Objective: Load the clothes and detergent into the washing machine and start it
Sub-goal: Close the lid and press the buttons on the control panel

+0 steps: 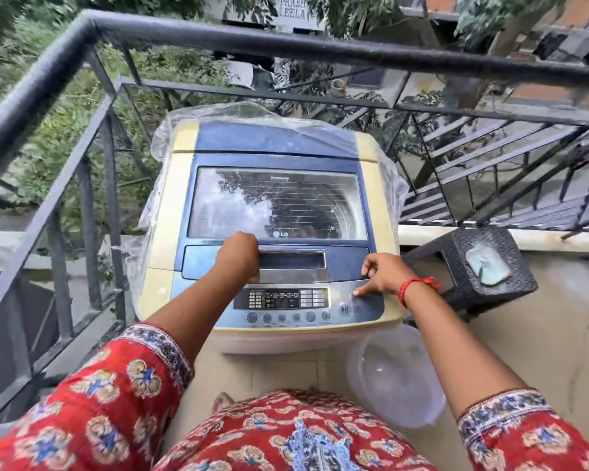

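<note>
The left hand (238,253) is gripping the recessed handle (291,260) of the closed blue-and-cream top-loading washing machine (165,232). The right hand (381,275), fingers loosely curled, is pressing one fingertip on the grey control panel (286,317). A dark woven stool (456,253) is standing to its right, and a clear plastic tub (397,379) below it.

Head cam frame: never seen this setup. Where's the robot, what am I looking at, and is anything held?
There is no robot. A person wears a camera on the head, so this one picture looks down at their own arms. In front stands a top-loading washing machine on a balcony, its lid closed. The left hand is curled at the lid's handle; whether it grips is hidden. The right hand holds nothing and touches the control panel with one finger. A clear tub sits on the floor, beside a dark stool.
</note>
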The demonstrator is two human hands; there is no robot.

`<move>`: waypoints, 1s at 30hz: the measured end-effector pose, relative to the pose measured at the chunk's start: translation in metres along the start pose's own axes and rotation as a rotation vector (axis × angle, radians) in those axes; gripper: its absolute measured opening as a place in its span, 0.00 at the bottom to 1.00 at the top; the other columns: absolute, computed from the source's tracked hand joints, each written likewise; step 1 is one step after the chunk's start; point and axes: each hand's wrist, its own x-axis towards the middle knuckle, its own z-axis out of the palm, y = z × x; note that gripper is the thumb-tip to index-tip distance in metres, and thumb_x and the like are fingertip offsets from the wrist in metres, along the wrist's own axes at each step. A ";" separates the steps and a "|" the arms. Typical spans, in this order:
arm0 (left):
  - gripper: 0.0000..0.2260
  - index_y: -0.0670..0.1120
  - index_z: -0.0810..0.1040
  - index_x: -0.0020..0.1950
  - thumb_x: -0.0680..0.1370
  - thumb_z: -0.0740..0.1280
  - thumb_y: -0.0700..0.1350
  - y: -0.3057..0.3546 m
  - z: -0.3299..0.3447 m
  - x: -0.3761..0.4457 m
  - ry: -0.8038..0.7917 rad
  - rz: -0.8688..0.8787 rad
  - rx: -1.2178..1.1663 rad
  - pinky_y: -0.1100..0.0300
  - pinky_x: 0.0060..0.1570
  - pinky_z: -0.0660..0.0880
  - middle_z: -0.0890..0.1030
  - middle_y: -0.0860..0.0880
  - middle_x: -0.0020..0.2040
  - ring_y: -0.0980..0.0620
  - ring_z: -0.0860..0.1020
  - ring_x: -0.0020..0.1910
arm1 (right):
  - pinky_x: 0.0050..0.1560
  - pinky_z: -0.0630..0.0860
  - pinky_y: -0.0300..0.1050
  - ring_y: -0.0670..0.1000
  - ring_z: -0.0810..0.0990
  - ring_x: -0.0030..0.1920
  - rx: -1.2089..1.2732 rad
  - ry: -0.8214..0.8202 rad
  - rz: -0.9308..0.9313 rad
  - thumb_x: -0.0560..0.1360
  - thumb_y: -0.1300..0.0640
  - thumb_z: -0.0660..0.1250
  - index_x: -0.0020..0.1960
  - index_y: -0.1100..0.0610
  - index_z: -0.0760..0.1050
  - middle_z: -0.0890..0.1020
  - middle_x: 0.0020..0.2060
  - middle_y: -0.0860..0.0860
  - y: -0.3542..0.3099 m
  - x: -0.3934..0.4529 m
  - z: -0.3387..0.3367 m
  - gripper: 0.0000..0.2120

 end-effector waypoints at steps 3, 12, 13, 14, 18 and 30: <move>0.09 0.35 0.82 0.52 0.74 0.69 0.37 -0.007 -0.002 0.001 -0.044 0.024 -0.059 0.55 0.48 0.82 0.84 0.39 0.49 0.44 0.84 0.48 | 0.28 0.66 0.37 0.46 0.69 0.29 0.004 -0.010 0.011 0.53 0.57 0.86 0.38 0.55 0.73 0.74 0.30 0.47 -0.003 -0.001 -0.002 0.24; 0.08 0.42 0.86 0.46 0.68 0.78 0.41 -0.015 -0.003 -0.010 -0.012 -0.044 -0.275 0.60 0.48 0.79 0.86 0.46 0.43 0.50 0.83 0.45 | 0.32 0.67 0.41 0.47 0.68 0.30 0.005 0.011 0.000 0.51 0.54 0.87 0.39 0.55 0.72 0.73 0.32 0.48 -0.002 -0.003 0.002 0.26; 0.08 0.43 0.86 0.46 0.68 0.78 0.42 -0.015 -0.004 -0.010 -0.014 -0.030 -0.269 0.61 0.48 0.78 0.86 0.47 0.43 0.51 0.83 0.45 | 0.32 0.67 0.41 0.47 0.68 0.30 0.006 0.013 0.001 0.52 0.54 0.87 0.39 0.55 0.72 0.73 0.32 0.48 -0.002 -0.003 0.003 0.26; 0.08 0.43 0.86 0.46 0.68 0.77 0.42 -0.015 -0.004 -0.010 -0.006 -0.014 -0.262 0.61 0.48 0.78 0.86 0.47 0.44 0.51 0.83 0.45 | 0.32 0.67 0.41 0.47 0.68 0.30 0.004 0.018 -0.002 0.52 0.54 0.87 0.39 0.55 0.72 0.73 0.32 0.48 -0.002 -0.003 0.003 0.26; 0.06 0.41 0.86 0.46 0.70 0.75 0.38 -0.016 -0.002 -0.006 -0.017 -0.007 -0.237 0.57 0.50 0.81 0.86 0.46 0.44 0.50 0.84 0.46 | 0.33 0.68 0.42 0.49 0.69 0.32 0.001 0.070 -0.032 0.52 0.55 0.87 0.38 0.55 0.72 0.73 0.32 0.48 0.002 -0.004 0.009 0.25; 0.09 0.36 0.84 0.47 0.69 0.77 0.37 -0.025 0.007 -0.007 0.022 0.016 -0.343 0.60 0.45 0.81 0.85 0.41 0.43 0.47 0.84 0.42 | 0.34 0.68 0.37 0.45 0.70 0.33 0.045 0.142 -0.081 0.55 0.55 0.86 0.38 0.54 0.74 0.75 0.36 0.48 0.011 -0.014 0.017 0.22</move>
